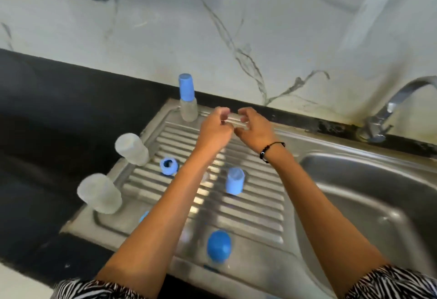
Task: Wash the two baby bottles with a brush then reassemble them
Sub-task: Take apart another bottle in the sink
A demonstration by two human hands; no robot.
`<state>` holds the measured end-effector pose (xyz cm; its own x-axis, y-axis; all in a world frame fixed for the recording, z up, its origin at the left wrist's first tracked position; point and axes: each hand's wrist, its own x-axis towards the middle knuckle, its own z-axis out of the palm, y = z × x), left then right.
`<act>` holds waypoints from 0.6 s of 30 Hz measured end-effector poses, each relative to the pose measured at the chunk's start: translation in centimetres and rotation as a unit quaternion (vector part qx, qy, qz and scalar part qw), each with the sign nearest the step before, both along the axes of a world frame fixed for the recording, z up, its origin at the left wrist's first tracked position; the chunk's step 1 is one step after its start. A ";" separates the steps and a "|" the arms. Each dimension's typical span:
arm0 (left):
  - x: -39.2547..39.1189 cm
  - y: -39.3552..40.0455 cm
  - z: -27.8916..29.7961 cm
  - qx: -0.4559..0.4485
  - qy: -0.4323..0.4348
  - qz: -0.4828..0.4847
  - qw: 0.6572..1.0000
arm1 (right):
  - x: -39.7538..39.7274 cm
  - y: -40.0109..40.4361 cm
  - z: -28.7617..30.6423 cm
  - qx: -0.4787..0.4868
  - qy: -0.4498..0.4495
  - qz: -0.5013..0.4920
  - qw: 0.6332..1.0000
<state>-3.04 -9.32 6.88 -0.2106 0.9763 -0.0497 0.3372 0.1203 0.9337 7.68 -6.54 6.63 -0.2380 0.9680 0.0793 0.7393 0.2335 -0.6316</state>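
Both hands are raised over the far part of the ribbed steel drainboard [248, 206]. The left hand [214, 131] and the right hand [254, 131] meet at a small clear part [233, 119]. The fingers of both hands are curled around it and pinch it from either side. The part is blurred, so its exact type cannot be told. A dark beaded bracelet [269, 151] sits on the right wrist.

One assembled bottle [188, 100] stands upright at the far edge of the drainboard, clear body below and blue cap on top, just left of the hands.

Two clear bottle bodies stand upside down along the left rim of the drainboard: the far one [132, 148] and the near one [100, 193].

A blue ring [168, 165] lies on the ribs beside the left forearm. A blue cap [234, 180] stands on the ribs between the two forearms. A rounded blue cap [218, 246] rests on the flat near edge of the drainboard. A small blue piece [143, 216] shows just left of the left forearm, partly hidden.

The sink basin [369, 194] lies to the right of the drainboard. The tap [392, 107] rises behind it against the marble wall [212, 15]. A black surface [47, 121] surrounds the drainboard on the left.
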 end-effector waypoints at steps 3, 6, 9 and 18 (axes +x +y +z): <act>-5.0 2.9 0.1 0.009 -0.022 0.066 0.998 | -5.9 3.8 0.5 -0.031 0.031 0.001 0.999; -8.5 6.0 0.1 0.021 -0.034 0.116 0.992 | -10.7 7.6 0.2 -0.078 0.066 -0.010 0.995; -10.2 8.9 -0.7 0.022 -0.060 0.150 0.987 | -13.3 10.4 -0.7 -0.116 0.088 -0.023 0.989; -10.3 12.3 -4.5 0.016 -0.111 0.185 0.976 | -15.3 14.2 -3.5 -0.101 0.069 -0.041 0.992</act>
